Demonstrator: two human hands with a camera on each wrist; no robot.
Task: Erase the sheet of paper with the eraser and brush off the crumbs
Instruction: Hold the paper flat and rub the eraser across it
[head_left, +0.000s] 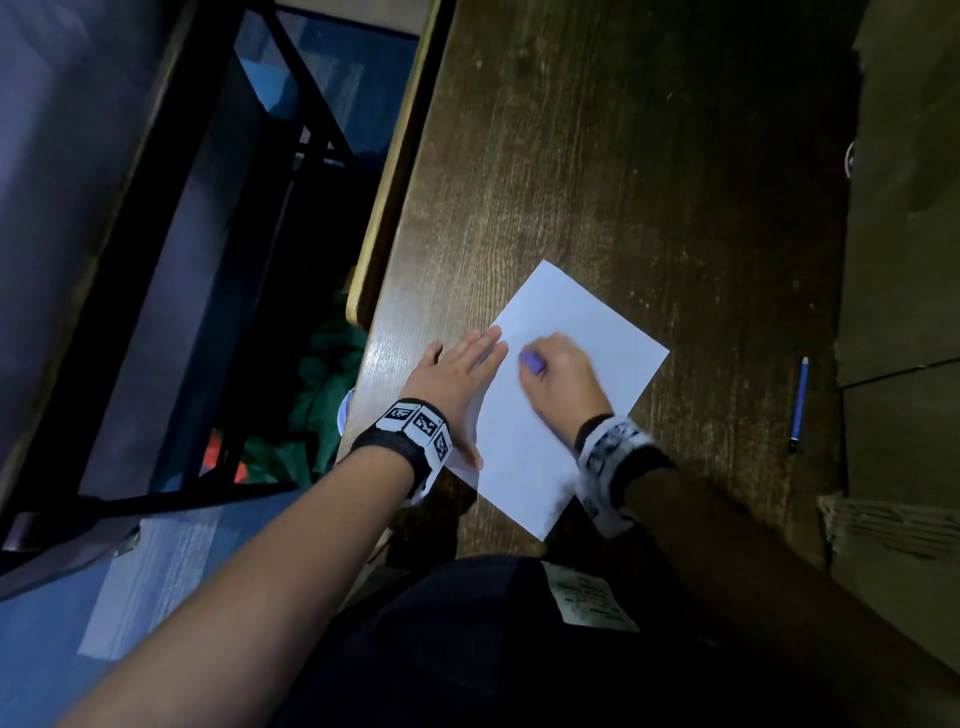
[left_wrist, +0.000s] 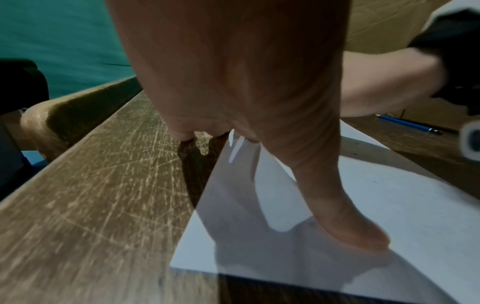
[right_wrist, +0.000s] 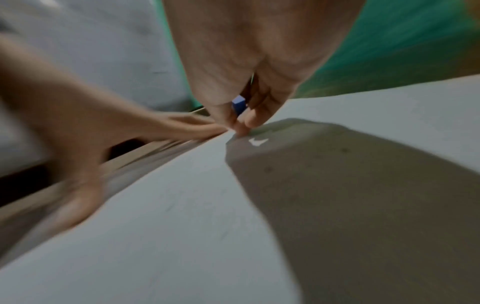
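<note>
Desk: a dark, scratched wooden desk (head_left: 597, 156) runs ahead of me, its rounded pale edge on my left.
Cardboard: brown cardboard (head_left: 904, 234) lies along the right side of the desk.
Sheet of paper: the white sheet of paper (head_left: 540, 447) lies flat on the desk in front of me, turned at an angle, one corner pointing back towards my body.
My left hand: my left hand (head_left: 457, 374) lies flat with straight fingers, holding nothing; the fingers rest across the sheet's left edge, partly on the wood, and my thumb (left_wrist: 345, 222) presses down on the paper near its near edge.
My right hand: my right hand (head_left: 563, 374) sits over the middle of the sheet, fingers curled tight around the eraser, just beside my left fingertips. It is blurred in the head view.
Pencil: a blue pencil (head_left: 799, 402) lies on the desk to the right, well apart from the sheet.
Eraser: the small purple-blue eraser (head_left: 532, 361) is pinched between my right thumb and fingers; its lower end is hidden by them, so I cannot tell whether it touches the paper.
Crumbs: a few dark specks (left_wrist: 354, 153) dot the sheet in the left wrist view; too small to tell what they are.
</note>
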